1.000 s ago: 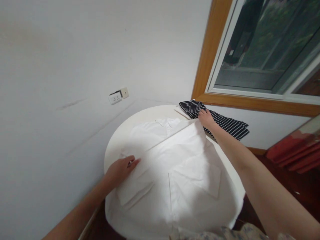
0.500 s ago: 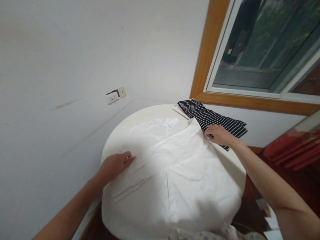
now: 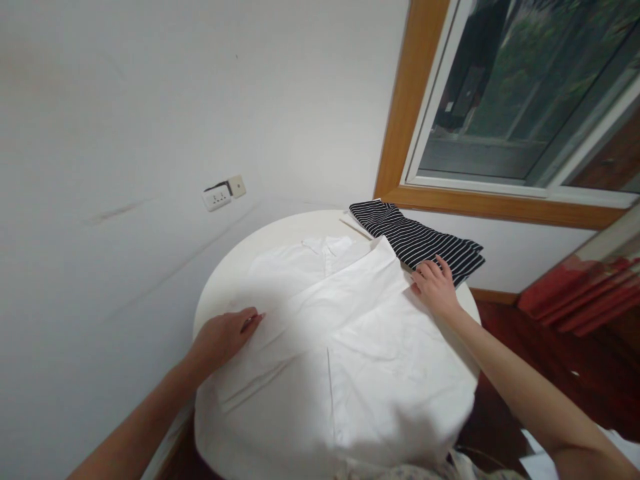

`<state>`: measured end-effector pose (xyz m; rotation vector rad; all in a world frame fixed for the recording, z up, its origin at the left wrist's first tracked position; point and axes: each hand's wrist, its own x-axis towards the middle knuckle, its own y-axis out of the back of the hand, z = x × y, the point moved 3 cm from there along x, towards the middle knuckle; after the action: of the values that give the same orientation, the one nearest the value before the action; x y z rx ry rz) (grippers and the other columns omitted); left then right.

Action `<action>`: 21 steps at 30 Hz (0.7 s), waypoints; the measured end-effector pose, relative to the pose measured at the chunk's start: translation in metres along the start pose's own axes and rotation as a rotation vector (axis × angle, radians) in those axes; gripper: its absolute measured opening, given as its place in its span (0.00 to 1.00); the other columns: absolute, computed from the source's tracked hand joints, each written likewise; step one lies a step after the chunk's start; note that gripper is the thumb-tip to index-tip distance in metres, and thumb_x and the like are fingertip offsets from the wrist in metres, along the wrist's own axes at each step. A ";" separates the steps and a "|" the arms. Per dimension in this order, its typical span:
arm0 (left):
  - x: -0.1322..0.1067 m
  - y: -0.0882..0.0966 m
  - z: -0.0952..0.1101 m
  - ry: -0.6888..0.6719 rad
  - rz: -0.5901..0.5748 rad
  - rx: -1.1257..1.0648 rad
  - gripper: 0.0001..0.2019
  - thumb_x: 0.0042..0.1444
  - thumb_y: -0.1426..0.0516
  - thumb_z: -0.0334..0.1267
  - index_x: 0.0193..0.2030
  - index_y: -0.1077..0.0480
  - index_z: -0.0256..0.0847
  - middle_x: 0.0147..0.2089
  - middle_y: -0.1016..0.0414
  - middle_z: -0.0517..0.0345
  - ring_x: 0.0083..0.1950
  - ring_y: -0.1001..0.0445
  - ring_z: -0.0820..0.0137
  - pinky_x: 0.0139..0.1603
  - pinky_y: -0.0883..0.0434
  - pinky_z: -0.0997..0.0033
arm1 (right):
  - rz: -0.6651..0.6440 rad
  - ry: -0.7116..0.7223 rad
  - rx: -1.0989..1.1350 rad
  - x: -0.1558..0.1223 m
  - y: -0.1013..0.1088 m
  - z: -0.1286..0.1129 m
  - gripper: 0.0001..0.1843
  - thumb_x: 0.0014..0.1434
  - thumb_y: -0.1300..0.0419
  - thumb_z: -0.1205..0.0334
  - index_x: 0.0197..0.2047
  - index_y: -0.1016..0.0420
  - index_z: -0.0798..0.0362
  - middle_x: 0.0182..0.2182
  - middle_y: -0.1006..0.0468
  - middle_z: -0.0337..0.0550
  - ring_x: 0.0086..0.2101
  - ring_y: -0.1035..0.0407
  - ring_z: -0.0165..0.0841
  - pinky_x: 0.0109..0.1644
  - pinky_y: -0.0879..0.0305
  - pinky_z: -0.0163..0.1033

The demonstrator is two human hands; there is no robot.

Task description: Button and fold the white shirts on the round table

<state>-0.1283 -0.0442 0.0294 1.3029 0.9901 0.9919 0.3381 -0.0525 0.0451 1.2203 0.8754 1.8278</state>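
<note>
A white shirt point(image 3: 295, 393) lies spread over a round white table, with one sleeve point(image 3: 320, 297) folded diagonally across its body. At the left side of the shirt, my left hand point(image 3: 227, 339) pinches the cloth between thumb and fingertips. My right hand point(image 3: 433, 287) rests at the shirt's right edge, palm down, fingers slightly curled and apart. Its fingertips are beside the sleeve's upper fold and close to a folded black-and-white striped garment point(image 3: 415, 233). The shirt's collar point(image 3: 325, 247) points toward the wall.
The table rim point(image 3: 215, 287) runs close to the wall on the left. A power socket point(image 3: 217, 197) is set in that wall. To the right are a wood-framed window point(image 3: 500, 203) and a red curtain point(image 3: 580, 297). White papers point(image 3: 540, 457) show at the lower right.
My right hand has loosened from a pinch at the shirt's right edge, and its fingers have spread. The left hand stays at the left side. The view has shifted slightly.
</note>
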 end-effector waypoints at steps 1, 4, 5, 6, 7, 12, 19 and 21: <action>0.000 0.000 0.000 0.005 -0.009 -0.021 0.21 0.65 0.60 0.50 0.36 0.31 0.42 0.31 0.25 0.53 0.34 0.26 0.64 0.32 0.43 0.70 | 0.005 -0.038 -0.008 -0.001 0.002 0.000 0.14 0.57 0.47 0.65 0.43 0.23 0.50 0.45 0.27 0.50 0.54 0.42 0.46 0.68 0.67 0.58; 0.000 0.001 0.003 0.021 -0.046 -0.086 0.19 0.64 0.58 0.50 0.38 0.31 0.42 0.33 0.24 0.54 0.36 0.26 0.65 0.33 0.42 0.71 | -0.011 -0.100 -0.030 -0.004 0.003 -0.003 0.14 0.55 0.45 0.65 0.43 0.23 0.50 0.46 0.28 0.53 0.54 0.44 0.50 0.67 0.68 0.60; -0.001 0.001 0.005 0.026 -0.055 -0.095 0.18 0.64 0.57 0.50 0.40 0.32 0.43 0.34 0.23 0.54 0.36 0.25 0.65 0.33 0.41 0.71 | -0.020 -0.107 -0.041 -0.006 0.002 -0.004 0.14 0.54 0.44 0.64 0.43 0.23 0.50 0.46 0.29 0.53 0.54 0.45 0.50 0.67 0.69 0.60; -0.002 0.001 0.007 0.032 -0.061 -0.092 0.17 0.64 0.57 0.50 0.41 0.32 0.43 0.34 0.23 0.54 0.36 0.25 0.65 0.33 0.41 0.71 | -0.027 -0.112 -0.055 -0.007 0.002 -0.006 0.14 0.54 0.44 0.64 0.43 0.23 0.51 0.46 0.29 0.54 0.54 0.44 0.51 0.67 0.68 0.60; -0.003 0.000 0.009 0.038 -0.065 -0.077 0.17 0.64 0.57 0.50 0.41 0.33 0.43 0.34 0.23 0.55 0.36 0.25 0.65 0.33 0.41 0.71 | -0.036 -0.114 -0.071 -0.009 0.001 -0.008 0.14 0.54 0.44 0.64 0.42 0.22 0.51 0.46 0.29 0.54 0.53 0.44 0.51 0.67 0.67 0.60; -0.012 -0.009 0.018 0.019 -0.054 0.022 0.17 0.65 0.60 0.50 0.43 0.36 0.43 0.32 0.24 0.55 0.34 0.24 0.63 0.31 0.42 0.71 | -0.176 -0.113 -0.111 -0.006 0.002 -0.005 0.15 0.57 0.49 0.68 0.35 0.19 0.51 0.44 0.26 0.57 0.50 0.39 0.51 0.59 0.51 0.56; -0.015 -0.015 0.019 0.014 -0.031 0.020 0.17 0.65 0.61 0.50 0.45 0.38 0.44 0.35 0.23 0.54 0.37 0.23 0.62 0.33 0.40 0.70 | -0.250 -0.257 -0.023 0.077 -0.004 0.005 0.20 0.64 0.54 0.61 0.41 0.21 0.57 0.39 0.22 0.60 0.44 0.32 0.47 0.49 0.44 0.50; -0.015 -0.016 0.019 0.014 -0.023 0.005 0.17 0.65 0.60 0.50 0.45 0.37 0.44 0.35 0.23 0.54 0.37 0.24 0.63 0.33 0.40 0.70 | -0.236 -0.333 -0.018 0.098 -0.019 0.003 0.20 0.64 0.53 0.58 0.43 0.22 0.59 0.41 0.22 0.62 0.45 0.31 0.47 0.48 0.43 0.49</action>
<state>-0.1142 -0.0647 0.0137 1.2873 1.0173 0.9829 0.3196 0.0416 0.0711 1.3033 0.7745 1.3936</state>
